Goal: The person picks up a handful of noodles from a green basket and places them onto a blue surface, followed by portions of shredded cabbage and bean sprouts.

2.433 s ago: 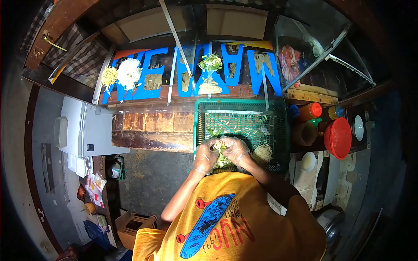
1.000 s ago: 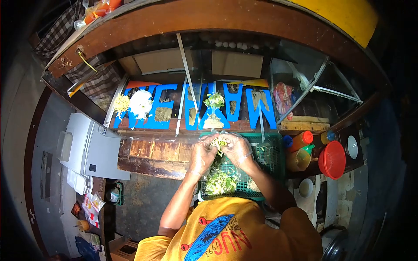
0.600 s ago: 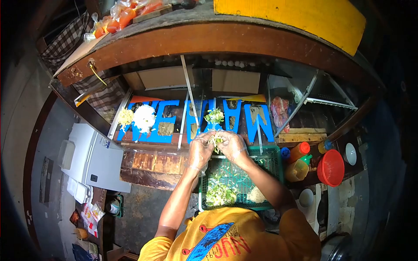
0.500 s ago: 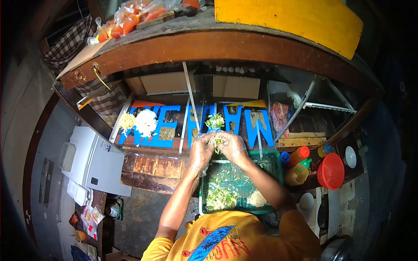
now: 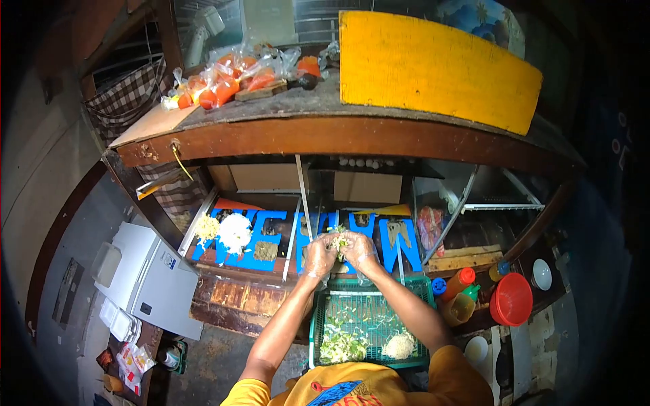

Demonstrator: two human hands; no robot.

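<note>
My left hand (image 5: 320,256) and my right hand (image 5: 358,252), both in clear plastic gloves, meet in front of me with fingers curled round a clump of chopped greens (image 5: 339,242). Below them is a green plastic basket (image 5: 372,298). Chopped leafy greens (image 5: 344,340) lie in its left part and a pale heap of noodle-like strands (image 5: 399,346) in its right part. Beyond the hands is a shelf with blue lettering, where a white shredded heap (image 5: 235,233) sits beside a yellowish heap (image 5: 207,230).
Right of the basket stand an orange bottle (image 5: 462,281), a red bowl (image 5: 510,299) and a white bowl (image 5: 542,275). A wooden beam (image 5: 338,135) crosses above the shelf. A white box (image 5: 159,281) and foam containers (image 5: 120,320) are at left.
The view has tilted upward, so the cart and basket appear lower. My hands stay together round the greens, now covering part of the green clump seen beyond them before.
</note>
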